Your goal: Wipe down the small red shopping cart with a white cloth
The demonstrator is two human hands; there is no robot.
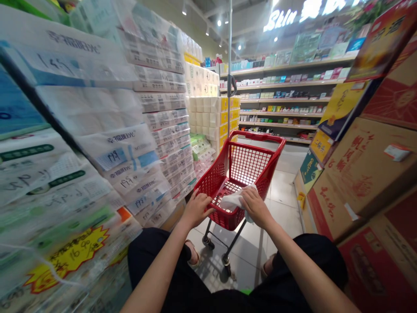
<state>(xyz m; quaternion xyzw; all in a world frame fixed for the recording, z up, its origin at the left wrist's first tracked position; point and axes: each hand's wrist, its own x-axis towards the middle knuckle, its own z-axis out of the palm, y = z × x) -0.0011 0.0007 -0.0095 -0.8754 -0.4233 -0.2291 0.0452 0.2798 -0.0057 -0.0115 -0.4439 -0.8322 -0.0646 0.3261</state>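
Both hands grip the red cart (247, 169): left hand (196, 209) bare, right hand (256, 206) seemingly pressing a white cloth (232, 201).

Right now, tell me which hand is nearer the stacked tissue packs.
Left. The left hand grips the red cart rim beside the tissue packs; the right hand, holding a white cloth, is farther across the cart.

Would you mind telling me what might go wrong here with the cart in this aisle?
The cart sits in a narrow gap, close to the stacked tissue packs on one side, so it may clip them. The right hand holds a white cloth on the rim, so its grip may slip. The left hand alone steers firmly.
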